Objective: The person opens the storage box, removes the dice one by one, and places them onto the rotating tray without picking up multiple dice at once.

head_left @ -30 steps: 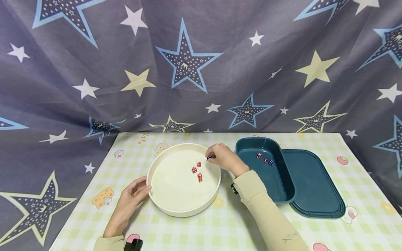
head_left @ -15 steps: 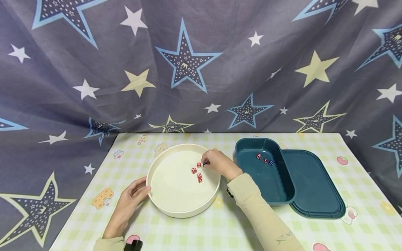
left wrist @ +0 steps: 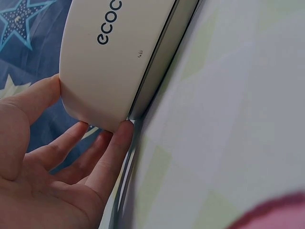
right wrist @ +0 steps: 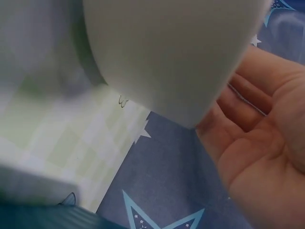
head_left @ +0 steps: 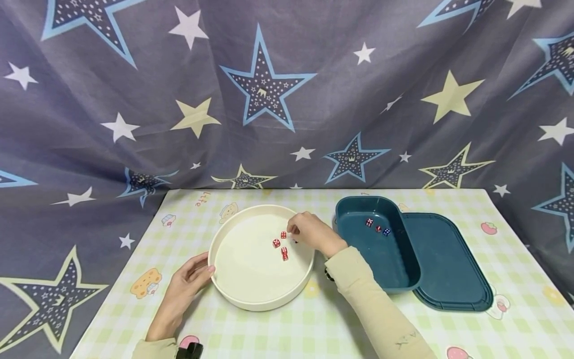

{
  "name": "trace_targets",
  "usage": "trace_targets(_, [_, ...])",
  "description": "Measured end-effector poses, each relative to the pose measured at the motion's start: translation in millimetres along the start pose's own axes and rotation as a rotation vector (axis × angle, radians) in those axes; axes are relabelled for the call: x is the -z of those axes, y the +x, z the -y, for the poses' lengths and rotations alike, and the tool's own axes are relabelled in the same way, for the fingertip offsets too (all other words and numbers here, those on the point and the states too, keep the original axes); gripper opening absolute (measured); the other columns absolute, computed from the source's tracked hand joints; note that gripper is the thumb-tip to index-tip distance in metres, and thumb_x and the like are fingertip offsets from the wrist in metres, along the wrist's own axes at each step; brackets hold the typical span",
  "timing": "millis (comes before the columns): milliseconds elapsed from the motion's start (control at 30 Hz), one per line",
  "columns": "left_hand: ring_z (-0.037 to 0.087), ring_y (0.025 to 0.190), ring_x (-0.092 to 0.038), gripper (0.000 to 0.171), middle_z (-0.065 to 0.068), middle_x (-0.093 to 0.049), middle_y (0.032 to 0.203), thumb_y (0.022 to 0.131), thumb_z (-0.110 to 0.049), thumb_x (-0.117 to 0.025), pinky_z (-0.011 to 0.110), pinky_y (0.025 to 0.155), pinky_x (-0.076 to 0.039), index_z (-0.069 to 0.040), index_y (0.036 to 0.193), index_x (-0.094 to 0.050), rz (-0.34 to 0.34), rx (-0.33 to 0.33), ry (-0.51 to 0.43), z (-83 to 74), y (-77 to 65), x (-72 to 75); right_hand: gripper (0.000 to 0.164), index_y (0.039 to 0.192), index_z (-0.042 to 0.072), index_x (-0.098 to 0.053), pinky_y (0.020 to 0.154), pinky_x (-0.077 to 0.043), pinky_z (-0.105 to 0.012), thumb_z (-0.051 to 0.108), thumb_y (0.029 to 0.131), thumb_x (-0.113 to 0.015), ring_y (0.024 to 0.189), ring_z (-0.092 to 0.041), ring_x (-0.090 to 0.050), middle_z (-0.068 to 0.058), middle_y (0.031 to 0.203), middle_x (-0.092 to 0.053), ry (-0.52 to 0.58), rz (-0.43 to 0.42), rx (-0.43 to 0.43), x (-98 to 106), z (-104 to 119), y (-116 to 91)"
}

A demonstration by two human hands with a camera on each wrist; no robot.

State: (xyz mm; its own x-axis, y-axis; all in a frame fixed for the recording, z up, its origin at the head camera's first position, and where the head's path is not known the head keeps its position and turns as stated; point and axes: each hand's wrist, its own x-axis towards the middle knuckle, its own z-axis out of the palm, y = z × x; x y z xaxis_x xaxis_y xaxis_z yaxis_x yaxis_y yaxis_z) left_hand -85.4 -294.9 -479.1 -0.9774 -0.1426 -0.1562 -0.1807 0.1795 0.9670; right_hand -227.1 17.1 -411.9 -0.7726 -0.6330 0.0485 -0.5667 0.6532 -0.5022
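A round cream tray (head_left: 244,264) stands on the table, with several red dice (head_left: 276,243) on its right part. At the tray's left side my left hand (head_left: 188,280) grips the wall; in the left wrist view the thumb lies at the rim and fingers at the lower edge. My right hand (head_left: 314,233) is inside the tray's right edge, fingers pointing down and left beside the red dice. A small dark blue die (head_left: 295,241) shows just below those fingers, apart from the fingertips and partly hidden. In the right wrist view the tray wall hides the fingertips.
To the right stands a teal box (head_left: 390,267) holding two red dice (head_left: 369,223) and a blue one (head_left: 386,232). Its teal lid (head_left: 448,264) lies beside it. A checked cloth (head_left: 251,331) covers the table; a star-patterned curtain (head_left: 278,149) hangs behind.
My right hand has moved slightly left and down over the tray. The blue die, earlier pinched at its fingertips, now shows below the fingers, let go. My left hand has stayed put.
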Motion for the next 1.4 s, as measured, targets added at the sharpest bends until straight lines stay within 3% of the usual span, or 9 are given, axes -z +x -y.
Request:
trace_targets(633, [-0.006,0.111,-0.058,0.064,0.017,-0.045,0.147,0.096,-0.031,-0.067,0.017,0.093,-0.054,-0.006,0.148,-0.041,-0.001,-0.001,-0.006,0.9,1.0,0.3,0.013,0.101,0.002,-0.074,0.083,-0.059,-0.031,0.002,0.089,-0.072,0.090,-0.020,-0.067,-0.009,0.099,-0.072,-0.024,-0.067,0.006,35.7,0.9,-10.4])
trace_targets(1033, [-0.007,0.111,-0.058,0.064,0.019,-0.045,0.147,0.096,-0.029,-0.067,0.016,0.093,-0.054,-0.005,0.149,-0.041,0.004,-0.009,-0.005,1.5,1.3,0.2,0.018,0.108,0.005,-0.073,0.089,-0.057,-0.036,0.009,0.090,-0.074,0.100,-0.022,-0.065,-0.008,0.107,-0.070,-0.063,-0.106,0.001,49.4,-13.9,-26.1])
trace_targets(1400, [-0.007,0.110,-0.058,0.065,0.019,-0.044,0.147,0.097,-0.029,-0.067,0.017,0.093,-0.054,-0.003,0.149,-0.039,0.011,-0.026,0.004,2.1,2.7,0.0,0.017,0.105,0.004,-0.073,0.085,-0.059,-0.036,0.007,0.089,-0.074,0.096,-0.024,-0.066,-0.010,0.104,-0.069,-0.066,-0.148,0.014,53.1,-28.5,-34.7])
